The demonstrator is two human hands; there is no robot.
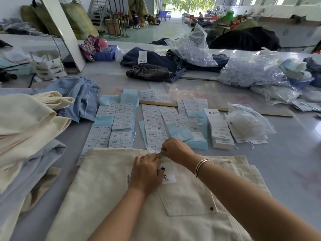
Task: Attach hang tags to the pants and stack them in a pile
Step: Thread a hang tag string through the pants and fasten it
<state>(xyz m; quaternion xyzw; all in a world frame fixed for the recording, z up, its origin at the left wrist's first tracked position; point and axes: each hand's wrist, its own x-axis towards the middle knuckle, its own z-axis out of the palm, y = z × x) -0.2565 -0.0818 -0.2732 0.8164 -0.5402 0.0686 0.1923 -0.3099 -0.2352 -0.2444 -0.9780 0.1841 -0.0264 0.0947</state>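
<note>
1. A person is standing at a grey tabletop [286, 153] with cream pants [107, 197] lying flat in front of them, back pocket facing up.
2. The left hand [145, 173] is resting on the pants near the waistband, its fingers curled down onto a white hang tag [167, 174] printed with black characters; the hand is covering the tag's left part.
3. The right hand [175, 150] is pinching a small pale blue strip [161, 154] at the top edge of the tag, right where both hands' fingertips are meeting. A silver bangle [201, 166] is sitting on that wrist.
4. Just beyond the hands, sheets of white size stickers [152, 129] on blue backing are lying spread in rows across the tabletop, the nearest sheet touching the pants' upper edge.
5. To the right of the stickers, a stack of hang tags [219, 131] is lying beside a clear bag of white strings [246, 122].
6. A wooden ruler [158, 103] is lying behind the stickers.
7. On the left, folded cream and light blue pants are lying heaped in a pile [29, 122].
8. Farther back, dark jeans [149, 70] and large clear plastic bags [250, 70] are crowding the tabletop.
</note>
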